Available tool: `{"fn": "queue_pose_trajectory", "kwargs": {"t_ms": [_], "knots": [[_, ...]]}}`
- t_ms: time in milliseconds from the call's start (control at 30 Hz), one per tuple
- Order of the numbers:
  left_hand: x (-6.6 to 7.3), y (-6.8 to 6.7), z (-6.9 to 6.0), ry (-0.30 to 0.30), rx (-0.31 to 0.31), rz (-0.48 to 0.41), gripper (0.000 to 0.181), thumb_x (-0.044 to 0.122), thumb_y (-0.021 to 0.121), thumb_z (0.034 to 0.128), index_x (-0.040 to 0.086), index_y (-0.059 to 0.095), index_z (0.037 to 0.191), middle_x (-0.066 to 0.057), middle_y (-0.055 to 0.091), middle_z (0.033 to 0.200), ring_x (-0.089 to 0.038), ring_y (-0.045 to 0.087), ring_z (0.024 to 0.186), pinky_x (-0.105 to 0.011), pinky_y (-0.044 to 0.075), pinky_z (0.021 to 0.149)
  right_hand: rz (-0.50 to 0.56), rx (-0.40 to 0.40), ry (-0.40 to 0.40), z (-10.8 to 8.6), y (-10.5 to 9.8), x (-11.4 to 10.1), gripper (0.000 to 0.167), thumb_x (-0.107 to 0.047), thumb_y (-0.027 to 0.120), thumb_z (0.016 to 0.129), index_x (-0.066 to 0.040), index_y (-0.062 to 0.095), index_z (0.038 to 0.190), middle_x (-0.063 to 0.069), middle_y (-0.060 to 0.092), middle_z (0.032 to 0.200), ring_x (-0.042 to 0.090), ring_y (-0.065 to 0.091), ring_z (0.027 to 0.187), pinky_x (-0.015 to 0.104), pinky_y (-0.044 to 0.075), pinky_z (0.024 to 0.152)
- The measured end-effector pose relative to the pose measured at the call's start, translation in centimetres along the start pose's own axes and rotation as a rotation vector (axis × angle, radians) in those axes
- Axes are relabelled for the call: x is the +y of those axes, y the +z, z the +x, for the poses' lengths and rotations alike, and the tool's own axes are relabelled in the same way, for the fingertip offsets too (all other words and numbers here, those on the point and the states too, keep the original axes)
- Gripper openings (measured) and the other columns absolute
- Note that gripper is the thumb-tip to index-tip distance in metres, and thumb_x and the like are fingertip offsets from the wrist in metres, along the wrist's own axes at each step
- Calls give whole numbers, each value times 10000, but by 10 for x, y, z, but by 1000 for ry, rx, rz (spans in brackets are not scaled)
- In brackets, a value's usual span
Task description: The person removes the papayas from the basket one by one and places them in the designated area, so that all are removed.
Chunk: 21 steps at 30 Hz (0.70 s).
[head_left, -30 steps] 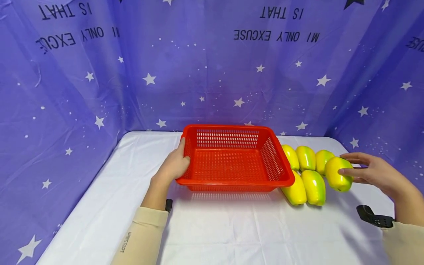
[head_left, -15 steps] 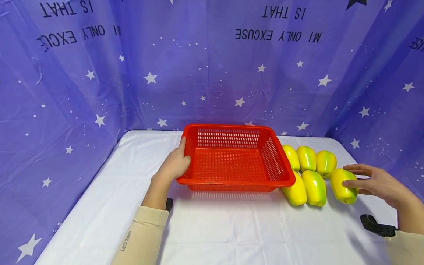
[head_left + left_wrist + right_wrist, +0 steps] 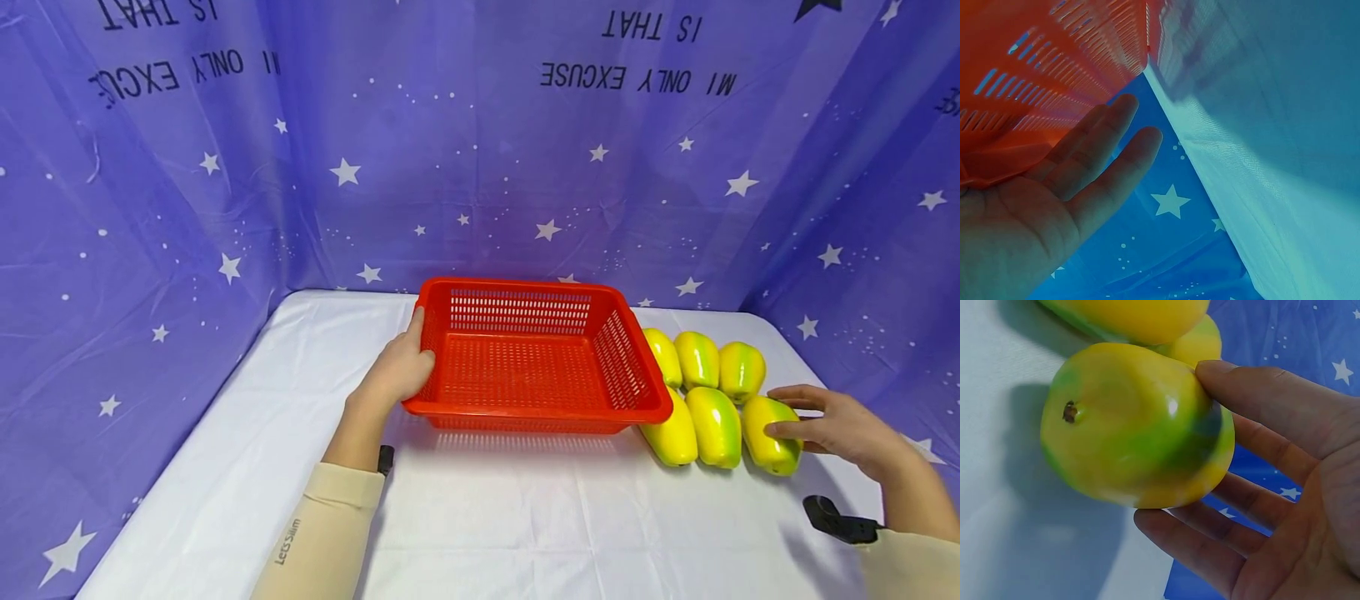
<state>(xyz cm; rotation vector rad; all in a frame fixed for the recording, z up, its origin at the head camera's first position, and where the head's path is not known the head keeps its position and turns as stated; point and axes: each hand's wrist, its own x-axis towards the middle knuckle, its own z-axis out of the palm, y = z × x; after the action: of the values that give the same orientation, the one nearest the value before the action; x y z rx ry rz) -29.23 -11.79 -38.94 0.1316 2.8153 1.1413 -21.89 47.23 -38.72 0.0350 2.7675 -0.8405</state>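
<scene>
My left hand point(image 3: 396, 367) holds the left rim of a red plastic basket point(image 3: 536, 414), thumb over the rim. In the left wrist view its fingers point(image 3: 1119, 172) stretch out beneath the rim, beside the slotted wall. Nothing lies inside the basket. At the right, my right hand point(image 3: 851, 429) grips a shiny yellow-green mango point(image 3: 772, 437) between thumb and fingers. The right wrist view shows this mango point(image 3: 1129, 431) end-on with its brown stem spot, low over the table or touching it; I cannot tell which. It sits beside another front-row mango point(image 3: 714, 427).
More mangoes stand in two rows right of the basket, including a back-row one point(image 3: 741, 371) and one partly behind the basket's corner point(image 3: 671, 429). A white cloth covers the table point(image 3: 525, 517). Purple star-printed curtains point(image 3: 480, 192) enclose the back and sides.
My right hand has brought its mango down and toward the front of the table, then slightly left against the front row. My left hand and the basket stay in place.
</scene>
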Motion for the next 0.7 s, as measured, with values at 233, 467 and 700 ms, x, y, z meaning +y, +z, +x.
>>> {"fn": "queue_pose_trajectory", "kwargs": {"t_ms": [233,467,700], "knots": [[1,0,-3,-4,0,3,788,172,407,999,122,8,1677,-251,451,1552,-368,554,1238,-534,451,1087,12,-9,2,-1,3,1,761,-317,721,965,131,393,1485,496,306,1466,529,591,1193,469,613,852],[3,-1,-3,-15,4,-3,790,178,406,993,133,15,1678,-248,462,1536,-366,561,1215,-535,468,1059,54,-22,2,-3,5,-1,762,-339,665,1003,121,339,1516,458,255,1531,657,406,1318,556,596,863],[2,0,-3,-24,16,5,800,207,436,995,148,30,1681,-247,466,1540,-364,571,1208,-531,478,1050,-98,168,-82,2,5,-31,643,-386,573,1046,91,459,1462,418,414,1479,643,409,1291,727,457,930]]}}
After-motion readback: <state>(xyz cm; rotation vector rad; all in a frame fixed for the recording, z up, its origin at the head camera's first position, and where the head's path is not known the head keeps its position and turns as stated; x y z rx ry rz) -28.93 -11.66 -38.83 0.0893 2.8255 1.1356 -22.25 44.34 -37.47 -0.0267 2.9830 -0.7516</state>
